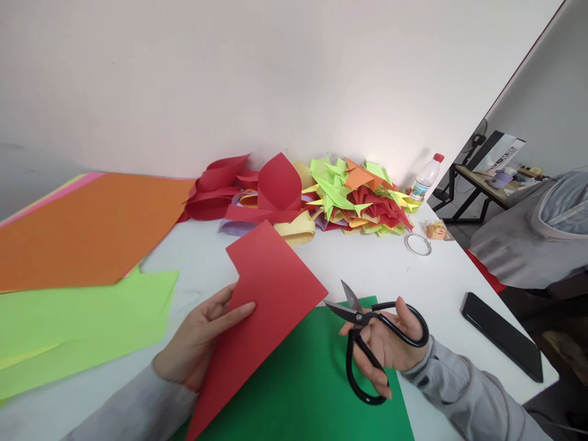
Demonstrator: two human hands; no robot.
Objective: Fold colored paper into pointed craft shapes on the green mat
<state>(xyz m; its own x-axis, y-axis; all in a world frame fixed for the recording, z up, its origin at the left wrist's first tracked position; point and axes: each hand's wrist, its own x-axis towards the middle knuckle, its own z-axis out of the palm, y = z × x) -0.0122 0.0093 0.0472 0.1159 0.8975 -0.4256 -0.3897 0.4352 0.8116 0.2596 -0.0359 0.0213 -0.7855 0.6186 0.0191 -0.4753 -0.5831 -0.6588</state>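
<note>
My left hand (209, 334) is closed on a sheet of red paper (271, 300), thumb on top and fingers behind it. The red sheet is tilted up and has a notch cut at its upper left. My right hand (386, 343) grips black-handled scissors (359, 318), fingers through the loops. Their blades are spread, with one tip close to the right corner of the red paper; I cannot tell whether they touch. Under both hands lies a green sheet (321, 380) on the white table (441, 288).
Orange sheets (92, 226) and light green sheets (92, 324) lie left. Curled red paper pieces (280, 184) and a pile of pointed paper shapes (358, 196) line the wall. A bottle (426, 177), tape roll (418, 244), wrapped snack (436, 230) and phone (503, 335) are right. Another person (533, 239) is beyond.
</note>
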